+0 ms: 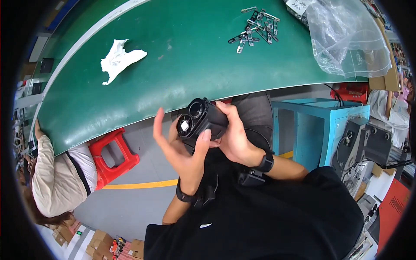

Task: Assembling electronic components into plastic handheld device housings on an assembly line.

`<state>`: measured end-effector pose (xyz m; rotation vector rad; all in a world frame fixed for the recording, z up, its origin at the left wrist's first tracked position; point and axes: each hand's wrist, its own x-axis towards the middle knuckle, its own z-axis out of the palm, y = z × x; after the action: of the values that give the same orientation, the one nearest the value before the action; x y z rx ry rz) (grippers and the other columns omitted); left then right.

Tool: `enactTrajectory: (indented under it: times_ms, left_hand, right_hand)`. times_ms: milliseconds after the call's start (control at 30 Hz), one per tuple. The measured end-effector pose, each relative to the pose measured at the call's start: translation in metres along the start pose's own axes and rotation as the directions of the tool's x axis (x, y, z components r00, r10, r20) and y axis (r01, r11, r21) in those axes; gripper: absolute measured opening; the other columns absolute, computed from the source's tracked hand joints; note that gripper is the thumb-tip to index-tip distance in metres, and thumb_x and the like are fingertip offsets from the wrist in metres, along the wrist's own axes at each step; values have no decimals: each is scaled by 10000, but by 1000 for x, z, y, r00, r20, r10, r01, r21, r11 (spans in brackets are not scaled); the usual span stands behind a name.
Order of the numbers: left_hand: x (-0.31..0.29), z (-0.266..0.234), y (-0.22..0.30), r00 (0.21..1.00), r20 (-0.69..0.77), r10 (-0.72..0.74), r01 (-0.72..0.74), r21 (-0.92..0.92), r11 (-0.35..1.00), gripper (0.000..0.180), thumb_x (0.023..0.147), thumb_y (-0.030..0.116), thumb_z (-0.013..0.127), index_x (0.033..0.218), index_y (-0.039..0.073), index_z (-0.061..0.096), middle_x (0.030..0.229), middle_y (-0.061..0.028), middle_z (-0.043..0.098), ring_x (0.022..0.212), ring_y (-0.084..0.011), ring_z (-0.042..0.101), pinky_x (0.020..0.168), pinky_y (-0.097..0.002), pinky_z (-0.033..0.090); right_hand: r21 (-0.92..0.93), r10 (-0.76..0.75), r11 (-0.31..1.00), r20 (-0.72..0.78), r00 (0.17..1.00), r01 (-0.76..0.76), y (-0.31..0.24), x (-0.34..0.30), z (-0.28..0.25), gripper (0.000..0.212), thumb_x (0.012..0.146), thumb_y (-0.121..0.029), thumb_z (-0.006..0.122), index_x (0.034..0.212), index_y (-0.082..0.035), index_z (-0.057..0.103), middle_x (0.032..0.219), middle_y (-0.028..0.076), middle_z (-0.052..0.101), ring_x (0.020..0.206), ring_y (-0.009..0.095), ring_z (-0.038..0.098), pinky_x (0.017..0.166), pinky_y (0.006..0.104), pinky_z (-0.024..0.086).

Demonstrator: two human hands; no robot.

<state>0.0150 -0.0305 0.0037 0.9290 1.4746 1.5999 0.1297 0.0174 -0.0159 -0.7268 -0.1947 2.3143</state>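
Note:
In front of my body, near the table's edge, a black binocular-like device (213, 120) is tilted so its two round openings face up and left. A small white square shows inside the lower-left opening. My right hand (237, 141) is closed round the device's right side, fingers partly hidden beneath it. My left hand (184, 158) steadies the device from the lower left, its thumb against the body and one finger sticking up away from it. Other left fingers are partly hidden behind the device. Both wrists wear black bands.
On the green table (182, 56) lie a crumpled white cloth (119, 60), a pile of small metal-and-black links (258, 30) and a clear plastic bag (346, 39). A blue metal stand (303, 130) is at right. A red stool (113, 154) and a seated person (63, 182) are at left.

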Motion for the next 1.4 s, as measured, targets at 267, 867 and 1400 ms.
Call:
enactTrajectory:
  times_ms: [267, 867, 1400]
  left_hand:
    - [13, 17, -37, 998, -68, 16, -11, 64, 998, 642, 844, 130, 636, 1429, -23, 420, 1194, -196, 607, 1043, -215, 602, 908, -305, 481]
    - [8, 53, -54, 928, -197, 316, -204, 442, 874, 463, 801, 7, 615, 1253, -93, 589, 1009, -159, 642, 801, -218, 614, 725, -308, 504]
    - [39, -12, 10, 893, 342, -293, 394, -275, 877, 462, 956, 182, 558, 1357, -40, 507, 1080, -176, 671, 967, -227, 658, 891, -330, 496]
  right_hand:
    - [-120, 54, 990, -129, 990, -69, 31, 46, -40, 390, 964, -495, 403, 899, -163, 597, 732, -44, 600, 556, 66, 533, 415, 227, 295]
    - [-73, 556, 818, -156, 816, -571, 6, 69, -72, 512, 976, -574, 457, 1056, -91, 610, 960, 46, 664, 799, 144, 644, 650, 314, 539]
    - [-10, 314, 943, 360, 879, -333, -76, -10, -20, 657, 933, -491, 521, 1412, -53, 420, 1093, 206, 650, 822, 331, 686, 726, 408, 547]
